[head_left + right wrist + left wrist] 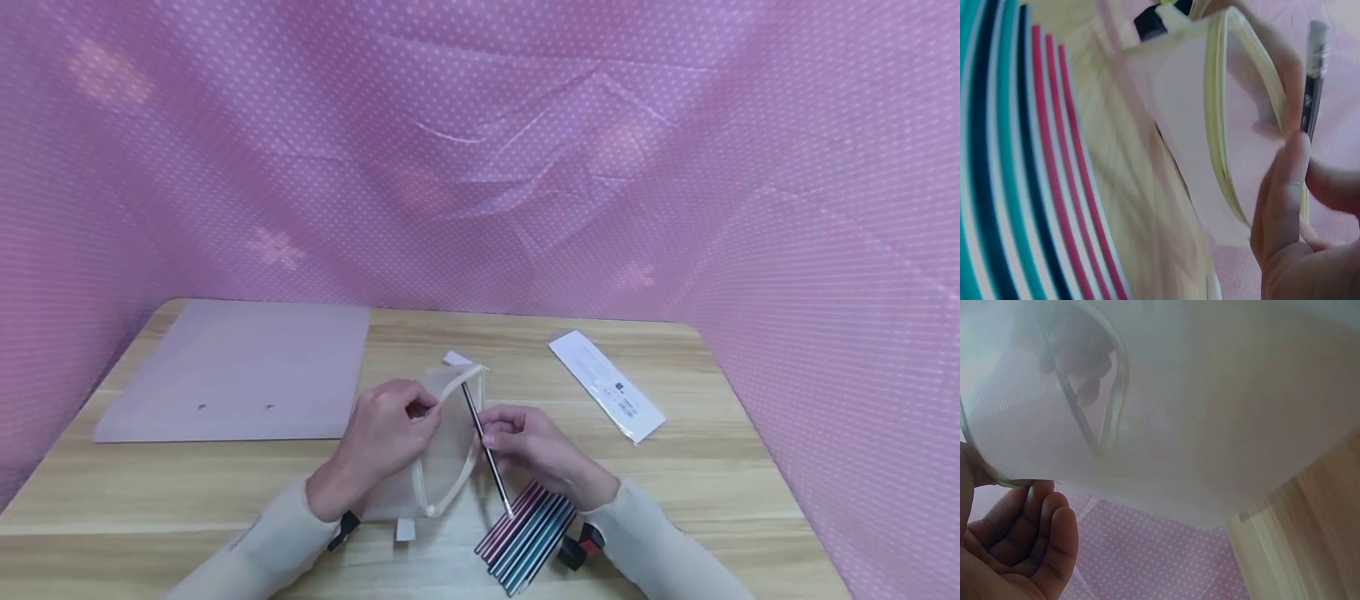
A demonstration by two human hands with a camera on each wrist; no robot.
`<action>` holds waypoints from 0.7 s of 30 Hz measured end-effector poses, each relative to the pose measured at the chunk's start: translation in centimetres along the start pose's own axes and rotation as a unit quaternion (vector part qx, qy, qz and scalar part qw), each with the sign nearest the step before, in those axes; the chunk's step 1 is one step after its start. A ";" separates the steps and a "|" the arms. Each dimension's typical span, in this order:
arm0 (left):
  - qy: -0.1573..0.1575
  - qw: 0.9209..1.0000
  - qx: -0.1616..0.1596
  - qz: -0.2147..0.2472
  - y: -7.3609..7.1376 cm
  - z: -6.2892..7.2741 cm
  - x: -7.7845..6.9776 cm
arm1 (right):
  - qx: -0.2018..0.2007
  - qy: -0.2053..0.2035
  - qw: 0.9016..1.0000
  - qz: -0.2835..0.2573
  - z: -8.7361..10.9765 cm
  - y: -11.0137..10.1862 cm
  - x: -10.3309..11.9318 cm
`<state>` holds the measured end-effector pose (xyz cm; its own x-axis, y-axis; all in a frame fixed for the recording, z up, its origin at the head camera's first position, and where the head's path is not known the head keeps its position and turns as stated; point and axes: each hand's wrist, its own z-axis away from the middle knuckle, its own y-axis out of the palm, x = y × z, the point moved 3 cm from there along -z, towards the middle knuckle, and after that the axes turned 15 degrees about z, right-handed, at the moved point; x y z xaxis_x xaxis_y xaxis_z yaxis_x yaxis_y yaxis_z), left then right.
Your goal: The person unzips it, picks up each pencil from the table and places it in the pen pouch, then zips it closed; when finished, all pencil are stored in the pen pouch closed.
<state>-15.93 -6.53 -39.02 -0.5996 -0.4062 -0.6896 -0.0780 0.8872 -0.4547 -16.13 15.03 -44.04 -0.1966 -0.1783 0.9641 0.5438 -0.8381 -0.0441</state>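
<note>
While pinched at the rim by the left hand (390, 429), entered first as one pouch (450, 450), pale, see-through, with a light-edged mouth; gapes toward the right hand (536, 446). Left hand state: clamped on that rim between thumb and finger, remaining fingers curled in the left wrist view. Right hand state: clamped on one dark pencil (496, 475), held aslant between thumb and fingers. Pencil position: upper end inside the mouth of the pouch; lower end, with silvery band, outside and over the row in the head view; impossible to tell whether touching it. Row of pencils (525, 537): red, teal and dark blue, laid side by side on the bench (712, 500), near the right wrist. White tabs (405, 530), two: show at near and far edges of the pouch. Packet (607, 386), white, flat, printed: lies aslant at right, well apart from the pouch. Sheet (247, 367), pale, large, two small holes along the front edge: lies flat at left. Cloth (480, 167), pink, white-dotted: hangs behind the bench and along both sides.
</note>
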 end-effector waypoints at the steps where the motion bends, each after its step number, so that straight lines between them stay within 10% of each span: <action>1: -0.005 1.000 0.002 0.004 0.1 0.0 -0.1 | -0.010 -0.002 1.000 -0.006 0.0 0.1 0.0; 9: -0.051 0.998 0.030 0.025 0.7 0.2 -0.4 | -0.077 0.008 0.997 -0.022 -0.5 1.3 0.0; 21: -0.041 0.997 0.028 0.052 1.1 0.7 -0.9 | -0.090 0.004 0.995 -0.030 -0.5 2.7 0.6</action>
<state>-14.99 -5.32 -39.31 -0.5343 -0.3313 -0.7777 0.0267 0.9129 -0.4072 -15.20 12.38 -43.71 -0.2314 -0.1288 0.9643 0.3754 -0.9263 -0.0336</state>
